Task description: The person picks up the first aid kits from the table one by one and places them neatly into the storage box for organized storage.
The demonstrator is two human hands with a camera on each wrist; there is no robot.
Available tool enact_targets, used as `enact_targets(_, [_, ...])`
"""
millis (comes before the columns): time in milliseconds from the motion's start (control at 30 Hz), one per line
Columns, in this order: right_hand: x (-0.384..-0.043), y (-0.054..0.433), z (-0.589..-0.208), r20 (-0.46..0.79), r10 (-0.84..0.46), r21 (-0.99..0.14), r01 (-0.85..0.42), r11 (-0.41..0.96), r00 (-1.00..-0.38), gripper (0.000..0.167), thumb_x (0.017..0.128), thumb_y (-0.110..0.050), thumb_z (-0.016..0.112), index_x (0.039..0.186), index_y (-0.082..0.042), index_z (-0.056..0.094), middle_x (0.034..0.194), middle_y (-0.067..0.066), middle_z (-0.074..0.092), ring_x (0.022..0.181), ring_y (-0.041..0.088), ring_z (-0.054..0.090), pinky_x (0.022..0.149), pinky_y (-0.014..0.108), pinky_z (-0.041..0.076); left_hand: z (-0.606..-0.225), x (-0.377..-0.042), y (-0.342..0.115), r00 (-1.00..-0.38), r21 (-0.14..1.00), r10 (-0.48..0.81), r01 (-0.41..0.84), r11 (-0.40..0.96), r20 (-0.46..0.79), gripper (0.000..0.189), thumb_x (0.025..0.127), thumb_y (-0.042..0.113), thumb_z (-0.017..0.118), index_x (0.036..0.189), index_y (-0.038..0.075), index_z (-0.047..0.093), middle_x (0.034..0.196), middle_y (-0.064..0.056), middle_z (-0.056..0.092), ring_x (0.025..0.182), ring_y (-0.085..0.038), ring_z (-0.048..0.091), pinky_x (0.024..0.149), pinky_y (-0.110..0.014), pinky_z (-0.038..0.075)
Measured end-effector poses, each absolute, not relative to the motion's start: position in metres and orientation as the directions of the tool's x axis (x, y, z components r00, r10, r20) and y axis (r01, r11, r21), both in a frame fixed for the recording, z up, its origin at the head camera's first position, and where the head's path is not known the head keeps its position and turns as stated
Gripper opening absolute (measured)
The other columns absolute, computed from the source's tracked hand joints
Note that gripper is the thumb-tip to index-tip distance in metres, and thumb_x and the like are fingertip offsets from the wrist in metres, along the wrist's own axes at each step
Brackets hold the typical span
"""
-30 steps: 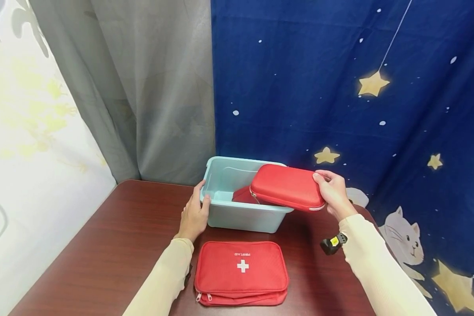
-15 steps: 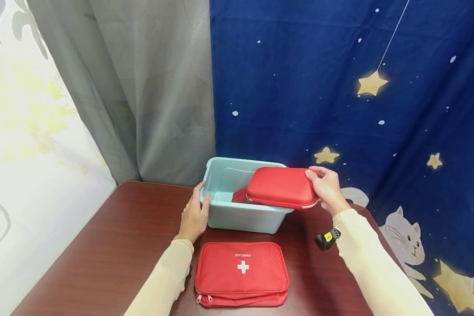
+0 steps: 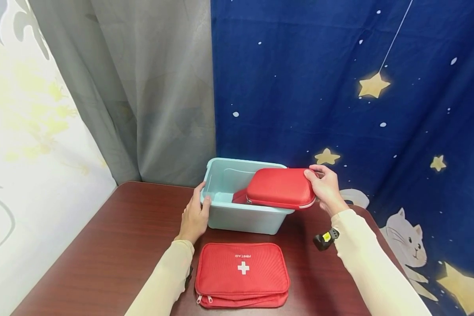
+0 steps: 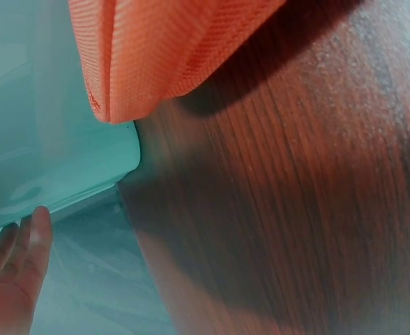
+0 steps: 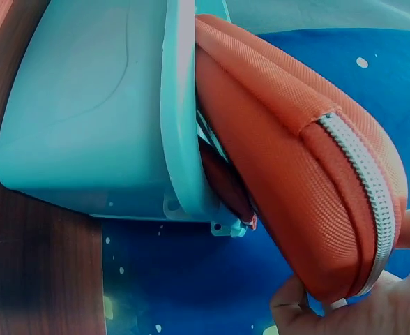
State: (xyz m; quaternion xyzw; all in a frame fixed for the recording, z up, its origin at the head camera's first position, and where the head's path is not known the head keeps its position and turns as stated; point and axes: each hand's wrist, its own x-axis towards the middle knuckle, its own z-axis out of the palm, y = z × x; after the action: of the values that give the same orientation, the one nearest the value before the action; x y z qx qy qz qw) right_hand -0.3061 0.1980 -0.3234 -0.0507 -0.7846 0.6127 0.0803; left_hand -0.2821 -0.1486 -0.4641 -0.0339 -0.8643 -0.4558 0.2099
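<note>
A hard red zip case lies tilted over the right part of a light blue plastic bin, its right end sticking out past the rim. My right hand grips that outer end, thumb on top and fingers underneath. In the right wrist view the case's silver zipper faces the hand. My left hand holds the bin's left end at the rim, and its fingers show against the bin wall in the left wrist view. Under the case, another red item shows partly inside the bin.
On the brown table, a red first aid pouch with a white cross lies in front of the bin. Grey and blue starry curtains hang right behind the bin. A white patterned sheet is at the left.
My right hand has brought the red case slightly left and lower over the bin, mostly in the first half second. My left hand has stayed on the bin.
</note>
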Motion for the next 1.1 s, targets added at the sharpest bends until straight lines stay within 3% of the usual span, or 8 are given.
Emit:
enact_targets(300, [-0.304,0.201,-0.323,0.033,0.181,-0.965,0.016,0.263,-0.983,0.051,0.1,-0.022,0.06,0.144,-0.001,0.045,0.134,0.026,0.053,0.093,0.022,0.071,0.075,0.034,0.056,-0.467,-0.283,-0.146,-0.916,0.775,-0.121,0.248,0.581,0.383,0.05,0.105,0.043,0.039,0.154,0.037,0.028,0.15,-0.007,0.046,0.127,-0.032,0.053,0.099,-0.06,0.043])
enact_targets(500, [-0.303,0.204,-0.323,0.031,0.157,-0.963,0.012,0.268,-0.987,0.051,0.1,-0.024,0.061,0.143,-0.002,0.046,0.135,0.026,0.053,0.087,0.017,0.072,0.075,0.033,0.057,-0.466,-0.287,-0.145,-0.912,0.772,-0.115,0.259,0.581,0.393,0.05,0.105,0.043,0.039,0.154,0.037,0.029,0.15,-0.007,0.046,0.127,-0.032,0.054,0.098,-0.06,0.043])
enact_targets(700, [-0.3,0.208,-0.327,0.05,0.124,-0.937,-0.003,0.348,-0.991,0.048,0.1,-0.023,0.061,0.142,-0.003,0.048,0.138,0.022,0.054,0.114,0.031,0.062,0.079,0.025,0.055,-0.466,-0.288,-0.145,-0.913,0.771,-0.112,0.259,0.582,0.391,0.05,0.105,0.042,0.039,0.154,0.036,0.029,0.149,-0.008,0.047,0.126,-0.033,0.054,0.098,-0.06,0.043])
enact_targets(867, [-0.299,0.217,-0.337,0.056,0.093,-0.938,-0.02,0.347,-0.994,0.047,0.1,-0.02,0.059,0.14,0.0,0.048,0.139,0.023,0.053,0.125,0.035,0.054,0.076,0.024,0.054,-0.463,-0.288,-0.147,-0.913,0.776,-0.12,0.256,0.576,0.39,0.05,0.105,0.039,0.041,0.153,0.033,0.031,0.145,-0.01,0.05,0.122,-0.033,0.056,0.095,-0.06,0.044])
enact_targets(967, [-0.298,0.222,-0.343,0.056,0.104,-0.941,-0.018,0.339,-0.993,0.044,0.1,-0.019,0.058,0.139,0.0,0.049,0.138,0.024,0.054,0.123,0.031,0.054,0.076,0.025,0.055,-0.462,-0.288,-0.148,-0.913,0.779,-0.124,0.253,0.573,0.388,0.05,0.105,0.039,0.041,0.154,0.03,0.031,0.143,-0.01,0.051,0.121,-0.033,0.057,0.095,-0.06,0.044])
enact_targets(1100, [-0.296,0.229,-0.351,0.046,0.118,-0.943,-0.004,0.333,-0.992,0.043,0.1,-0.018,0.059,0.137,0.0,0.05,0.131,0.02,0.058,0.107,0.018,0.059,0.074,0.024,0.055,-0.462,-0.288,-0.149,-0.914,0.78,-0.126,0.251,0.573,0.387,0.051,0.105,0.039,0.04,0.154,0.028,0.032,0.144,-0.01,0.05,0.123,-0.033,0.056,0.097,-0.06,0.044])
